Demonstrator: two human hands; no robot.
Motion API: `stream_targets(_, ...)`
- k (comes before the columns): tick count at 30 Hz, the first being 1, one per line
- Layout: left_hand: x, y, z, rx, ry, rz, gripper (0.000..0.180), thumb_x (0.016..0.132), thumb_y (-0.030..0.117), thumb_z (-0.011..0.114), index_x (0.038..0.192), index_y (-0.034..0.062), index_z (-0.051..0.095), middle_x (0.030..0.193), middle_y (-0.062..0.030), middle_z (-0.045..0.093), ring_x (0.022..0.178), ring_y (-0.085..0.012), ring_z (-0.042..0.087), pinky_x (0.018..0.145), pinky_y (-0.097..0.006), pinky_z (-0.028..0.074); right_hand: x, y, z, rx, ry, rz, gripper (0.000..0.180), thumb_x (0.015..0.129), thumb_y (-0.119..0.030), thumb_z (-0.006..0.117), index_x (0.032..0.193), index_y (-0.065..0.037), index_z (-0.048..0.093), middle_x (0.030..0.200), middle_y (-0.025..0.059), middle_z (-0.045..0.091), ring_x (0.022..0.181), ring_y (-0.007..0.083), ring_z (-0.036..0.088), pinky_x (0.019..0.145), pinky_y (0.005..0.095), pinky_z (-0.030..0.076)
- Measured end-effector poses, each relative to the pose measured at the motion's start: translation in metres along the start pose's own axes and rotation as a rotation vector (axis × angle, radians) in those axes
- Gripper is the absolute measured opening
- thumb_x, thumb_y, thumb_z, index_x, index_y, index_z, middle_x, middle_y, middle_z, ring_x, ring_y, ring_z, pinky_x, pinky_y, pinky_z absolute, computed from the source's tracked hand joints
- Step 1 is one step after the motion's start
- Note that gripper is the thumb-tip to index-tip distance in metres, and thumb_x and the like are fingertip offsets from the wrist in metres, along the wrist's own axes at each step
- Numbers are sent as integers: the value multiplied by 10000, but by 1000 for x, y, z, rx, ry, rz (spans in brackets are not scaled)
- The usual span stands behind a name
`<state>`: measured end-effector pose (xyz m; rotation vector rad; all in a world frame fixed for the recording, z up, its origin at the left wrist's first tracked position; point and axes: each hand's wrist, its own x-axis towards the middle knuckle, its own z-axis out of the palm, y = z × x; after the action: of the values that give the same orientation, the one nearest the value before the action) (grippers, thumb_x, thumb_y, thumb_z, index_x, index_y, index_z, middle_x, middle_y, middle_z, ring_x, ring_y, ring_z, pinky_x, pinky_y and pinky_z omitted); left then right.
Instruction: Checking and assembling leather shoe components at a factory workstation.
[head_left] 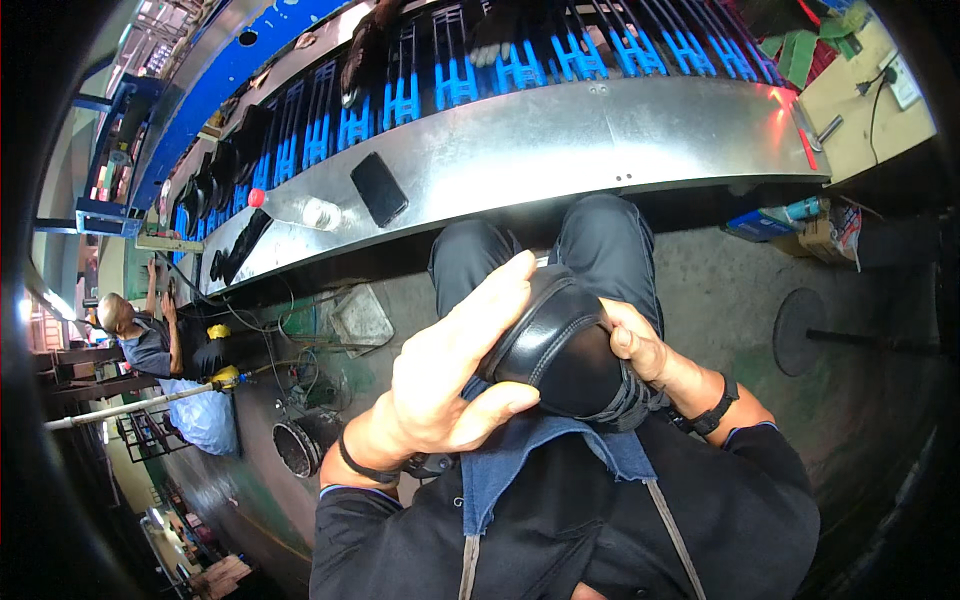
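Observation:
A black leather shoe [575, 350] with stitched seams and dark laces is held up in front of my chest, above my lap. My left hand [450, 365] spans its left side, fingers long and nearly straight along the upper edge, thumb apart on the lower side. On the other side, my right hand [638, 345] grips the shoe, its thumb bent on top and most of the other fingers hidden behind it. A blue apron [535, 455] lies below the shoe on my black shirt.
Ahead runs a metal bench [500, 140] bearing a black phone [379, 189] and a clear bottle [300, 209] with a red cap. Behind it stand blue racks [455, 85]. Another person [145, 335] works at far left. A dark bucket [297, 447] and a box [832, 236] are on the floor.

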<state>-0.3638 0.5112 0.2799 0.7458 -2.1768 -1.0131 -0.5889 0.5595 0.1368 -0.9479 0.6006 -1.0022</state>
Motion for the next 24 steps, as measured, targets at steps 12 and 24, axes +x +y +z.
stream_targets(12, 15, -42, 48, -36, 237, 183, 675, 967, 351, 607, 1431, -83, 378, 1388, -332, 478, 1261, -433, 530, 1061, -441, 418, -5, -7, -12, 87, 27, 33, 816, 927, -624, 509, 1332, 84, 487, 1290, 138, 585, 1136, 176, 572, 970, 303, 451)
stream_targets(24, 61, -47, 37, 76, -63, 208, 1035, 722, 287, 862, 1477, -100, 269, 1266, -298, 584, 1102, -376, 653, 931, -371, 527, 4, -20, -11, 835, 224, -10, 671, 1031, -530, 336, 1502, -53, 334, 1465, 194, 448, 1272, 313, 538, 1078, 461, 464)
